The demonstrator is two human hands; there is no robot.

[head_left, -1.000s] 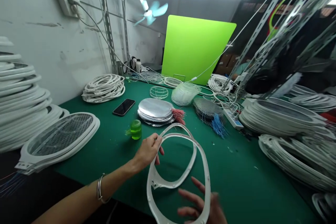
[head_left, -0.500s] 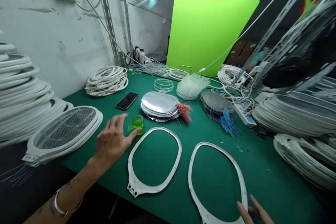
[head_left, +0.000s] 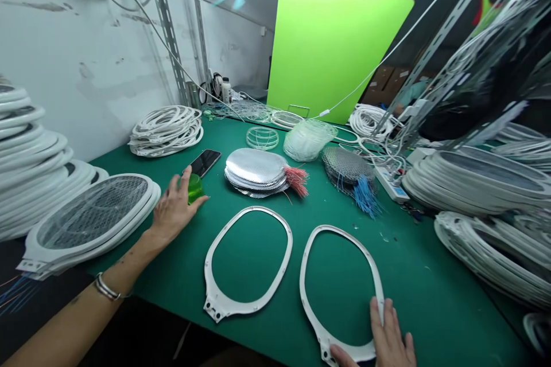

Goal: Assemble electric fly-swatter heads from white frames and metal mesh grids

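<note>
Resting the right hand [head_left: 387, 335] on a white plastic oval frame [head_left: 303, 292], fingers slightly apart over its rim, the person holds the left hand [head_left: 174, 212] with fingers spread around a green plastic cup [head_left: 194, 188]; any grip cannot be confirmed. A second frame [head_left: 247, 210] lies flat between the hands on the green table mat [head_left: 430, 275].

My station: small assembly workshop. Green-topped desk [head_left: 430, 292], stacked oval white plastic frames [head_left: 34, 152], silver metal mesh panels [head_left: 253, 165], white power strip [head_left: 391, 184].
</note>
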